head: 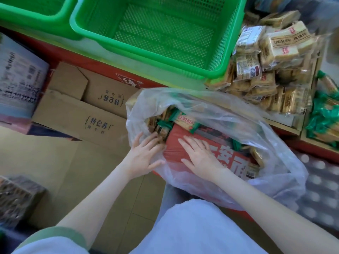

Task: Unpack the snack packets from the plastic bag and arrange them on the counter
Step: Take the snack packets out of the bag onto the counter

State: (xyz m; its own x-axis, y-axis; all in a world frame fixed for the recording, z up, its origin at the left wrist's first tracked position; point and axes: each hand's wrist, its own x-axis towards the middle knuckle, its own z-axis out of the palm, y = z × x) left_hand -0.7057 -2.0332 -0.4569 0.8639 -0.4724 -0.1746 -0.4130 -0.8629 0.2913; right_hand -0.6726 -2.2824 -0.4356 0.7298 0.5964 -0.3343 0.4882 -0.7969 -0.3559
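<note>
Well, in the plastic bag's [271, 154] mouth our left grip [145, 153] lies spread on half-hidden snack packets [180, 119], our right grip [200, 154] flat on a red pack [175, 143]

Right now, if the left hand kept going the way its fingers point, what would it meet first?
Probably the green-ended snack packets inside the plastic bag; the left hand has its fingertips nearly on them.
</note>
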